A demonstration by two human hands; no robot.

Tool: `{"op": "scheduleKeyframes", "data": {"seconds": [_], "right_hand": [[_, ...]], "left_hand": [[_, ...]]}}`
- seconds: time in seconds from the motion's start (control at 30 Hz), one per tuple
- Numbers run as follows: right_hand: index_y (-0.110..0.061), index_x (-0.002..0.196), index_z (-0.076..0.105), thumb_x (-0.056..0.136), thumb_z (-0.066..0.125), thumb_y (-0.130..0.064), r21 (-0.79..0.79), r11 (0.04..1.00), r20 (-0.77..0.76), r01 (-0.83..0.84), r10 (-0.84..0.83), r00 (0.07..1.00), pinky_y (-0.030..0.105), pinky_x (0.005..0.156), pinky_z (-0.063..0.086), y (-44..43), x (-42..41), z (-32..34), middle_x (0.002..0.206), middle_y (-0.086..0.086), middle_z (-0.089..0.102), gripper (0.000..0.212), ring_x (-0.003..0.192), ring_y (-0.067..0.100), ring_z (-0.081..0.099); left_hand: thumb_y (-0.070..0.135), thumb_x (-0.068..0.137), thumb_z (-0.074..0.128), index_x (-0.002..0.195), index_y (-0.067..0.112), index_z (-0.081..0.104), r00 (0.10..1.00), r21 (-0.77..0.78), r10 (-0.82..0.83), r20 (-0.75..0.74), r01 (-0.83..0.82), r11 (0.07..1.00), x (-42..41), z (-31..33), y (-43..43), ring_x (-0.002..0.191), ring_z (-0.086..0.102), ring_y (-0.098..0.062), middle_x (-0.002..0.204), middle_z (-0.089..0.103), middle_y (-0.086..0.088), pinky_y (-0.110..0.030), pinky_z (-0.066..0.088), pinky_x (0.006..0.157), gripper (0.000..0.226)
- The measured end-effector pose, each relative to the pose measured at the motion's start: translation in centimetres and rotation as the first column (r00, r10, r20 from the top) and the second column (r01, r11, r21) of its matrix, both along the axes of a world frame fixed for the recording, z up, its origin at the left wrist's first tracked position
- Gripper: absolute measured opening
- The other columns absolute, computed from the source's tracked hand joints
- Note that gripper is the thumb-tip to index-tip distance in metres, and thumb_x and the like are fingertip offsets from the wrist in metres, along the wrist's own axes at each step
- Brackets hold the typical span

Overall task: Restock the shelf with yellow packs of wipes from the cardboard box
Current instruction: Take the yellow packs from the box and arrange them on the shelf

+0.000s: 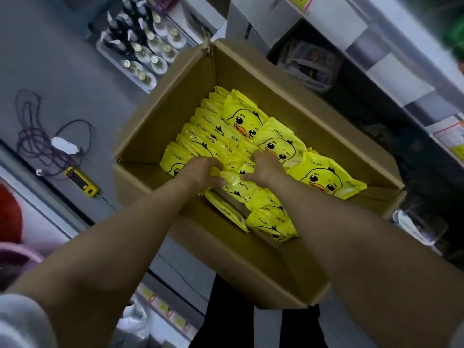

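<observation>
An open cardboard box (253,79) fills the middle of the head view. Inside lie several yellow packs of wipes with a duck face, some standing in a row (200,131), some lying flat (324,177). Both my arms reach down into the box. My left hand (203,172) and my right hand (263,169) are side by side, fingers curled round the same yellow pack (234,180) among the others in the middle of the box. The fingertips are partly buried in the packs.
A shelf (376,54) with white edges and price labels runs along the upper right, boxed goods behind it. On the left floor stand a tray of bottles (140,46), a coiled cable (42,136) and a yellow handheld device (81,182). My dark trouser legs show below the box.
</observation>
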State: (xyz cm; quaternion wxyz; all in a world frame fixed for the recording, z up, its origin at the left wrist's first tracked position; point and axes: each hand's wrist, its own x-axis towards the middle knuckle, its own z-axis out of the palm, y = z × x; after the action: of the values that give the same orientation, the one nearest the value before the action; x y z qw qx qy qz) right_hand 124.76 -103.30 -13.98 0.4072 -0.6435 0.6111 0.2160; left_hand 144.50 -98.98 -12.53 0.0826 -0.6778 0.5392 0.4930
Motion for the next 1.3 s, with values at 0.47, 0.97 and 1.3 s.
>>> {"op": "scheduleKeyframes", "data": {"seconds": [0.47,0.97,1.3], "right_hand": [[-0.019,0.099,0.076,0.094,0.063,-0.037,-0.209,0.969,0.009,0.135,-0.136,0.991,0.028,0.069,0.041,-1.3,-3.9,1.4,0.096,0.007,0.071,0.023,0.096,0.029,0.064],[-0.024,0.092,0.054,0.09,0.067,-0.032,-0.146,0.967,0.157,0.21,-0.187,0.97,0.03,0.07,0.033,-0.4,-3.2,0.3,0.096,0.004,0.06,0.015,0.1,0.031,0.058],[-0.012,0.127,0.042,0.102,0.047,-0.043,-0.19,0.979,0.018,0.067,-0.065,0.998,0.036,0.069,0.034,-1.8,-4.3,1.4,0.109,0.017,0.064,0.041,0.103,0.038,0.059]], "left_hand": [[0.044,0.075,0.08,0.119,0.025,0.068,0.999,-0.009,0.012,-0.037,-0.013,1.0,-1.3,-0.4,0.0,0.121,0.054,-0.026,0.128,0.062,-0.007,-0.035,0.046,0.098,0.05],[0.045,0.078,0.077,0.126,0.028,0.064,0.997,0.013,-0.029,-0.076,0.03,0.999,-1.9,-0.8,0.0,0.132,0.044,-0.026,0.135,0.058,-0.006,-0.038,0.042,0.105,0.052],[0.051,0.079,0.074,0.129,0.036,0.061,0.977,0.095,-0.131,-0.169,0.148,0.984,-3.0,-1.3,-0.8,0.143,0.028,-0.03,0.151,0.043,-0.005,-0.037,0.024,0.117,0.054]]}}
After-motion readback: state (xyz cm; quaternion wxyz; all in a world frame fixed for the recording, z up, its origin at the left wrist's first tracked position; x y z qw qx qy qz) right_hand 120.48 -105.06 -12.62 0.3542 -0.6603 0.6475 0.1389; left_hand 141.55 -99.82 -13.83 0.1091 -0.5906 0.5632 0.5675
